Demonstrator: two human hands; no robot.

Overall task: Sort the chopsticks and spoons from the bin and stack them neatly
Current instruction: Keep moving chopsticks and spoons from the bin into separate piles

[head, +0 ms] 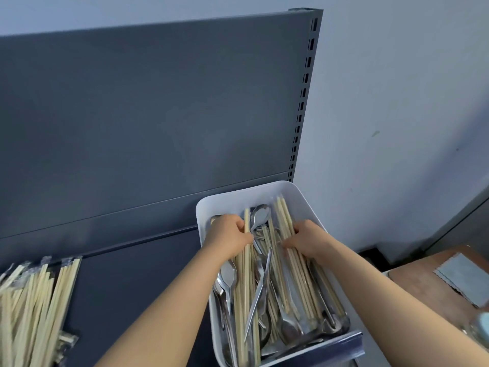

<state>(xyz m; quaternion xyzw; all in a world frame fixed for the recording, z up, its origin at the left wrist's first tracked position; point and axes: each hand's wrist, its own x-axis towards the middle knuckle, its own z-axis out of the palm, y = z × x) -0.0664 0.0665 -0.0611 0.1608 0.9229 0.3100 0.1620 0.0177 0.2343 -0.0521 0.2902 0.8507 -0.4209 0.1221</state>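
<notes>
A white plastic bin [238,193] stands on the right end of a grey shelf and holds a jumble of pale wooden chopsticks [244,300] and metal spoons [228,274]. Both my hands are inside the bin near its far end. My left hand [227,235] grips a few chopsticks between fingers and thumb. My right hand [307,241] curls round a bundle of chopsticks [284,215] on the bin's right side. One spoon bowl [261,215] lies between the two hands.
A pile of chopsticks [34,308], some in clear wrappers, lies on the grey shelf [137,274] at the left. The shelf's back panel rises behind. A wooden surface [428,284] with a grey cloth sits to the right, below a white wall.
</notes>
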